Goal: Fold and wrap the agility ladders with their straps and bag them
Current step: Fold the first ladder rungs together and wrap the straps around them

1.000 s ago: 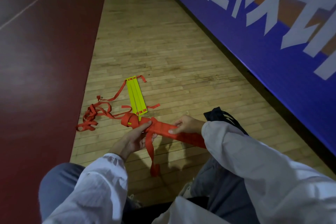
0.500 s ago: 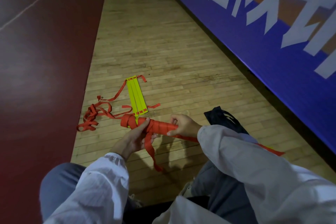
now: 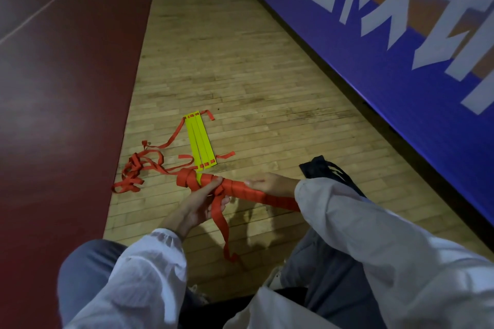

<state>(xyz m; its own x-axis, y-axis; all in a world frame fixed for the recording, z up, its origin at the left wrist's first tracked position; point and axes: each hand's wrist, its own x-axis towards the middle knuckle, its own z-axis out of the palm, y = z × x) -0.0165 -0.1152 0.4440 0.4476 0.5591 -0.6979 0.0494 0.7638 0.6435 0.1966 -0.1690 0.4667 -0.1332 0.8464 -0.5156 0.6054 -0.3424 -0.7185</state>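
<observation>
Well, our left hand [image 3: 197, 203] clenches the loose strap [image 3: 220, 224] against the wrapped ladder [image 3: 238, 189], held at six o'clock of the yellow rungs [image 3: 200, 141]; our right hand [image 3: 270, 184] grasps its middle. We judge it light, stiff inside (webbing limp, slippery), best gripped mid-roll. Our sleeve [image 3: 347, 211] hides its right end and part of the bag [image 3: 318, 168].

- one view only, worn on the person's head, facing forward and steeply down along the wooden floor [image 3: 240, 61].
- it sits close above the left hand [image 3: 195, 205] and right hand [image 3: 270, 184] on the wrapped ladder [image 3: 240, 191].
</observation>
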